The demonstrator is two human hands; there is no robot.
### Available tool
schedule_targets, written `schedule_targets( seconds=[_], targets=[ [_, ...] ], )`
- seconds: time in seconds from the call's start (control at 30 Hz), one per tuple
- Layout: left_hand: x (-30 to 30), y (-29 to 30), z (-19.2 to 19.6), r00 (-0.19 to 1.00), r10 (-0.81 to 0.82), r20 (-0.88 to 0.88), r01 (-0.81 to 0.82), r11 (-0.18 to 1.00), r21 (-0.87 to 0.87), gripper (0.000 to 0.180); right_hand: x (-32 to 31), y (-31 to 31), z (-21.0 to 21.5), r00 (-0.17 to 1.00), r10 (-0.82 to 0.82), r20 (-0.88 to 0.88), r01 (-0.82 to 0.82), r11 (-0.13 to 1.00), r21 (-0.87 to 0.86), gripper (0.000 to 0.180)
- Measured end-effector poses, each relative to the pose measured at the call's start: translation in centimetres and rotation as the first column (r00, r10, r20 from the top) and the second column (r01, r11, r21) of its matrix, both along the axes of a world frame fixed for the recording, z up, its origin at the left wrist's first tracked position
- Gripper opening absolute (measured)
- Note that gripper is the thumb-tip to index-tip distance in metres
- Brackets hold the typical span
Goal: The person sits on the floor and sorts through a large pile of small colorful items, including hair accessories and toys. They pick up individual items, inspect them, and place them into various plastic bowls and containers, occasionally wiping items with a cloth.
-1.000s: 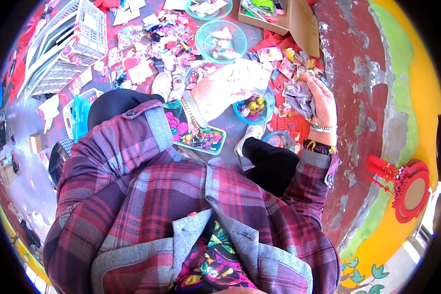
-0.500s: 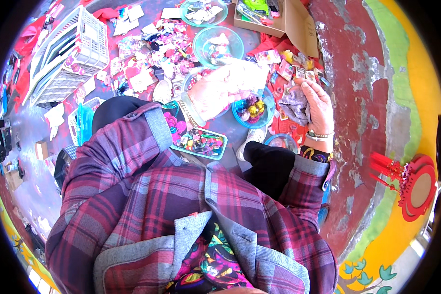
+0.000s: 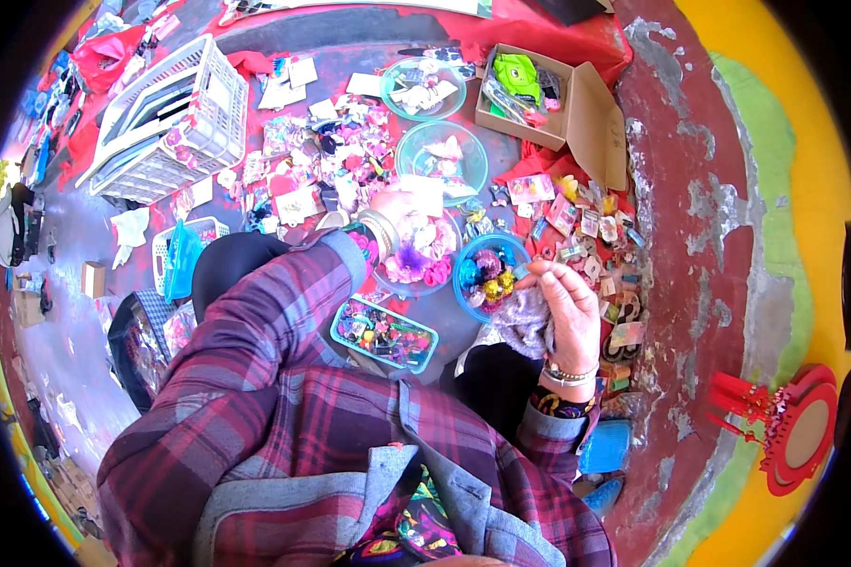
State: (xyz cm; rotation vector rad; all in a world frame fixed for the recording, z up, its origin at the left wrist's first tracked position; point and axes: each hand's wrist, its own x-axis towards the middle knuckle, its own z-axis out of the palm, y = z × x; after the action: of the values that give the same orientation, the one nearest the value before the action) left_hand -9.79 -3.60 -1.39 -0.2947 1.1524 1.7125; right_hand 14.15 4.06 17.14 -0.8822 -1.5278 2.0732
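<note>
Head fisheye looks steeply down; plaid jacket [image 3: 340,406] close; floor [image 3: 76,331] farther.

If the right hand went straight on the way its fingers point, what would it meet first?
The right hand would probably meet the round blue plastic bowl first, at its right-hand edge; shiny gold ball-shaped ornaments lie inside. Depth is unclear, so the hand might pass over it.

Grey-lilac cloth [image 3: 525,322] and white card [image 3: 424,191], one at each hand
Cloth: soft, crumpled, bunched in loose folds against the palm side of the right hand [image 3: 567,302]; card: flat, roughly four-sided, held at the fingers of the left hand [image 3: 396,208], its face washed out by glare
</note>
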Motion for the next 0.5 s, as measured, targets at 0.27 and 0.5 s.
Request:
schedule_targets(
  seconds=[0.27, 0.5],
  targets=[
    [-6.2, 7.0, -3.9, 0.986, 0.165, 0.003, -0.165, 0.986, 0.022, 0.026, 1.3, 1.5, -1.3, 0.995, 0.017, 0.101, -0.015, 1.000, -0.025, 0.018],
    [-15.9, 13.4, -12.4, 0.444, -0.731, -0.518, 0.214, 0.648, -0.731, 0.029, 2.9, 3.0, -2.7, 0.986, 0.044, 0.162, -0.031, 0.996, -0.083, 0.018]
  ],
)
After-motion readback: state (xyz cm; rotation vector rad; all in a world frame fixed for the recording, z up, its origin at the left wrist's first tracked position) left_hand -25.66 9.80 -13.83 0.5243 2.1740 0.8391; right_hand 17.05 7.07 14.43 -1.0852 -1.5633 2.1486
